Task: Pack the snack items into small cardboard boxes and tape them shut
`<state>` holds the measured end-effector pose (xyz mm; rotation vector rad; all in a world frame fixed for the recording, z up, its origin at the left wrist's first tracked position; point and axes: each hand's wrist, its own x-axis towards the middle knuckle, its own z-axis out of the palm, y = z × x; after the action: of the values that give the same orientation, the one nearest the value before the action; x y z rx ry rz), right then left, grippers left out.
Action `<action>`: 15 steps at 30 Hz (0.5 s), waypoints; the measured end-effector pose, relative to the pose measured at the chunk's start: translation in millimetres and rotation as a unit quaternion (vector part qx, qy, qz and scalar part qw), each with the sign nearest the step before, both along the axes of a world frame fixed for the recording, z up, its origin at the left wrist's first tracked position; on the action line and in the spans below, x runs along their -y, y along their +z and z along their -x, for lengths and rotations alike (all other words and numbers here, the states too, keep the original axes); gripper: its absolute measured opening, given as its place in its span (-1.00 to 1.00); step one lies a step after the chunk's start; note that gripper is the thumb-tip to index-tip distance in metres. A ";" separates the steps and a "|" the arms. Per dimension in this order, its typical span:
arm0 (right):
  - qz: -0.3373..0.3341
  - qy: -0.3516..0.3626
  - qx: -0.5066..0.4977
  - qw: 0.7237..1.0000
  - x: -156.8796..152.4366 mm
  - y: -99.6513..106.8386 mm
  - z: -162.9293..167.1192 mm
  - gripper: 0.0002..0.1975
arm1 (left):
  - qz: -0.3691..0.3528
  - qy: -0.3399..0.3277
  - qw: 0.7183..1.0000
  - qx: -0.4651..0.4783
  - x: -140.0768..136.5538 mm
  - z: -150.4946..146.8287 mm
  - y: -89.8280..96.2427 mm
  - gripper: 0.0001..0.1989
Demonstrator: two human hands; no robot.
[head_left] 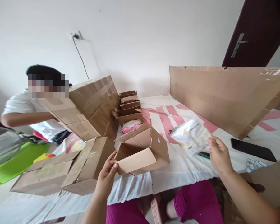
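My left hand (109, 170) grips the near left edge of an open cardboard box (140, 161), thumb on the outside of its flap. The box is tilted, with its opening facing up and toward me. My right hand (218, 152) pinches the right end of a clear plastic packet (192, 137), held above the cloth to the right of the box. The packet is blurred, and its contents cannot be made out. Under it, a dark green flat object (204, 154) partly shows on the cloth.
Closed cartons (84, 168) and a stacked carton (98, 96) stand on the left. Behind my box, a row of small open boxes (129, 107) reaches back. A large cardboard panel (223, 96) and a black phone (253, 150) lie right. Another person (30, 107) sits far left.
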<state>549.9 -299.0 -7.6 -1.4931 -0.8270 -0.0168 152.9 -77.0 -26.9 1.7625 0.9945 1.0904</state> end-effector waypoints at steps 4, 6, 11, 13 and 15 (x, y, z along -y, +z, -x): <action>0.064 0.012 0.048 0.997 3.7 -27.3 11.3 -0.75 | 0.013 0.015 1.000 0.020 1.0 1.7 -1.3 -0.60; 0.086 0.071 0.105 0.988 4.1 -39.5 18.0 -0.78 | -0.007 0.025 1.000 0.000 2.2 1.4 -0.2 -0.60; 0.136 0.211 0.113 0.961 10.9 -49.9 19.7 -0.74 | -0.033 0.035 0.999 -0.023 2.2 2.9 1.9 -0.60; 0.163 0.251 0.082 0.951 13.1 -43.8 14.9 -0.66 | -0.042 0.035 0.998 -0.027 1.4 3.4 2.1 -0.61; 0.212 0.271 0.059 0.937 12.6 -34.6 11.1 -0.63 | -0.055 0.039 0.997 -0.020 1.7 3.0 3.0 -0.61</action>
<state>538.8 -311.6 -42.2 -1.6219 -1.3834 0.5178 149.9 -78.7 -23.9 1.8537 1.0532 1.1837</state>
